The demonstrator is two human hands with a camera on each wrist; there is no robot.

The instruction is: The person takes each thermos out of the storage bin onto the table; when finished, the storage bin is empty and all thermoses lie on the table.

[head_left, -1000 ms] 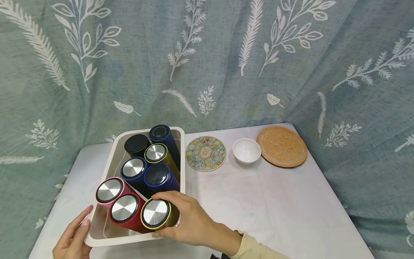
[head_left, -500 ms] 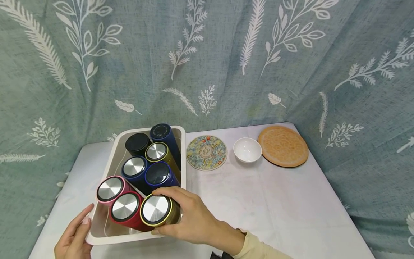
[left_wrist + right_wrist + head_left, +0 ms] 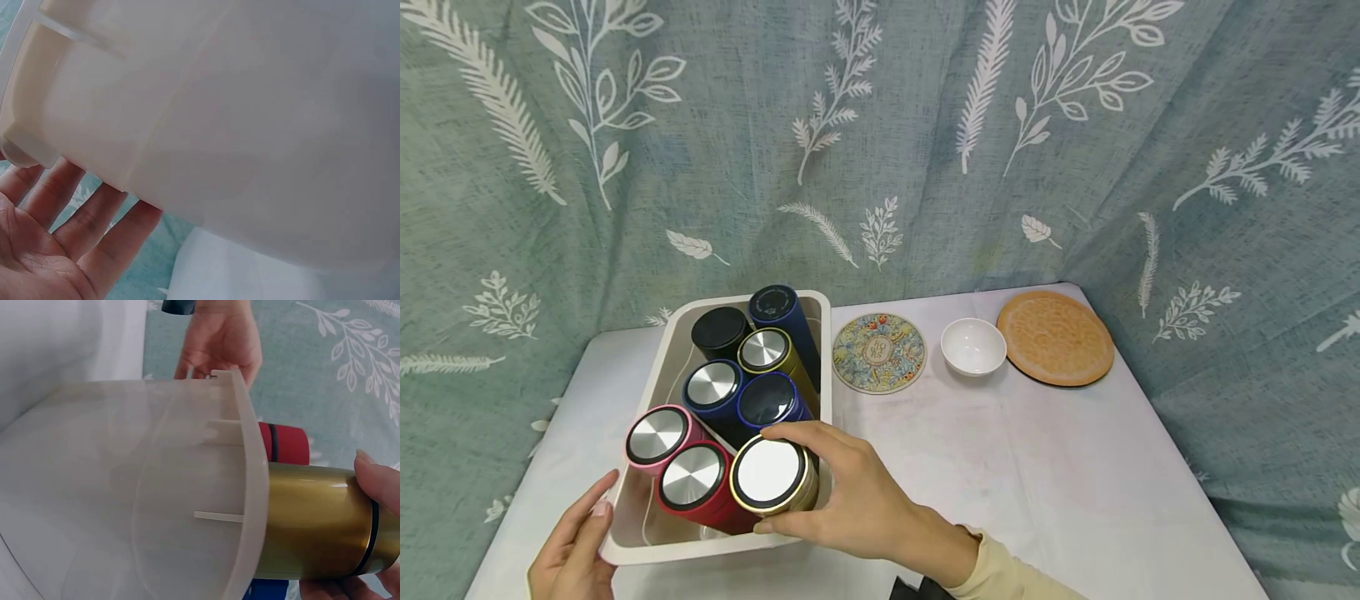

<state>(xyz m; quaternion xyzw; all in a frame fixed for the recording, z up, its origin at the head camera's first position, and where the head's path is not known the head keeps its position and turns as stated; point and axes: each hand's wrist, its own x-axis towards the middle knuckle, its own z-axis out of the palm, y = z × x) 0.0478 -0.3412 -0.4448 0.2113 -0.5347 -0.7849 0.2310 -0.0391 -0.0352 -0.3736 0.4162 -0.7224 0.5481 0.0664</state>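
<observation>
A white plastic bin (image 3: pixel 688 552) on the table's left side holds several thermos bottles. My right hand (image 3: pixel 857 500) grips a gold thermos bottle (image 3: pixel 808 492) near its silver end, thumb on the near side and fingers across the far side. In the right wrist view, the gold thermos bottle (image 3: pixel 319 522) rises well past the bin's rim (image 3: pixel 253 481), its lower part hidden inside. Beside it stand a red bottle (image 3: pixel 722 504) and a pink one (image 3: pixel 688 429). My left hand (image 3: pixel 576 546) touches the bin's near left corner, fingers (image 3: pixel 103 225) extended against the outer wall.
Blue bottles (image 3: pixel 715 392), a black bottle (image 3: pixel 718 332) and another gold bottle (image 3: pixel 790 362) fill the bin's back. Rightward lie a patterned round mat (image 3: pixel 880 353), a white bowl (image 3: pixel 973 347) and a tan round mat (image 3: pixel 1056 337). A leaf-print curtain (image 3: pixel 880 150) hangs behind the table.
My right hand has raised the gold thermos bottle a little, its silver end now higher and farther from me. My left hand stays at the bin's corner.
</observation>
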